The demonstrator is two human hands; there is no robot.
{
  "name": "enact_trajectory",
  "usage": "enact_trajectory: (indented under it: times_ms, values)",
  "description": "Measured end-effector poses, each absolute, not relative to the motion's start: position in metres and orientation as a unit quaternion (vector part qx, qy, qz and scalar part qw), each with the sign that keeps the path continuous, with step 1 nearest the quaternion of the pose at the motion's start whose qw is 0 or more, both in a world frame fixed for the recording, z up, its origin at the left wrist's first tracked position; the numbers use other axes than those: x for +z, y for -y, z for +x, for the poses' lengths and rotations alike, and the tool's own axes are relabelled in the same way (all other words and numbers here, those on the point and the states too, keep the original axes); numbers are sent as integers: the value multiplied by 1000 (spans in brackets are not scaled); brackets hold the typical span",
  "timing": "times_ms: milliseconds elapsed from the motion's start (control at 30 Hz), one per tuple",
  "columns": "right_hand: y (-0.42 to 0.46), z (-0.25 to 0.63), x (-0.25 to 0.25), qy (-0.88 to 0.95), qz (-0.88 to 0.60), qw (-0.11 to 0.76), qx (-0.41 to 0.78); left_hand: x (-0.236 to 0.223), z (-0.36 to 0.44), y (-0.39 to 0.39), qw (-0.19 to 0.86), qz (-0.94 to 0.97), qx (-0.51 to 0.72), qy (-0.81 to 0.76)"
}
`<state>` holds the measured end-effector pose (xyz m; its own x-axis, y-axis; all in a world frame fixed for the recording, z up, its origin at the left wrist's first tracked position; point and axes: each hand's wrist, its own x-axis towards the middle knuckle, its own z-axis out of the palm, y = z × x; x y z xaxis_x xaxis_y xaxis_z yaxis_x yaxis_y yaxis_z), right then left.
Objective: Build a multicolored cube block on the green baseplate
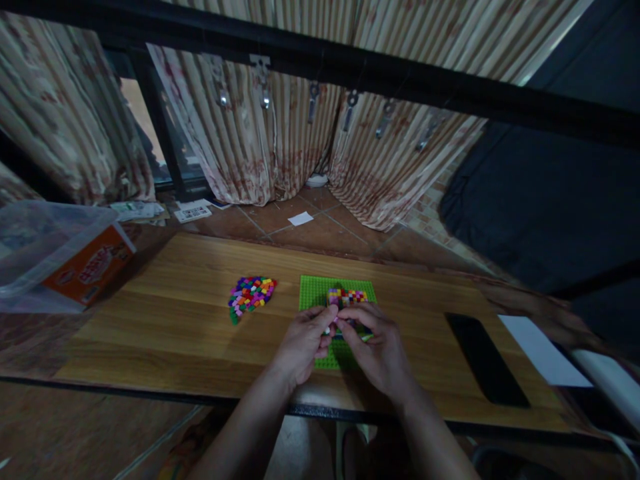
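Over the green studded baseplate [313,287], my left hand [303,341] and my right hand [376,341] meet at the fingertips. Both are closed in a pinch around a tiny pink toy brick [336,320]. A small white piece [327,330] shows by the left fingers; I cannot tell whether it is separate. Just beyond my fingers, a block of many-coloured bricks [350,297] is built up on the baseplate, its near side partly hidden by my hands. To the left on the table lies a loose pile of small coloured bricks [253,293].
The wooden table [175,333] has a black phone-like slab [485,360] and a white sheet [545,350] at the right. A clear plastic bin [55,247] with an orange label stands at the left. A dark bar with hanging clips [350,110] crosses above.
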<state>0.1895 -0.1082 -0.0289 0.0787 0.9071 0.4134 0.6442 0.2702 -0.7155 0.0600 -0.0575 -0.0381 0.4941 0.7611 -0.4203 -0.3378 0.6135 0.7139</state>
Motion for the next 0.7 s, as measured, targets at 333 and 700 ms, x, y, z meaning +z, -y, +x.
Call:
enact_trajectory:
  times_ms: [333, 700]
  values:
    - [105, 192, -34, 625, -573, 494, 193, -36, 58, 56, 846, 269, 311, -340]
    - [103, 234, -49, 473, -677, 523, 209, -39, 52, 51, 847, 191, 351, -351]
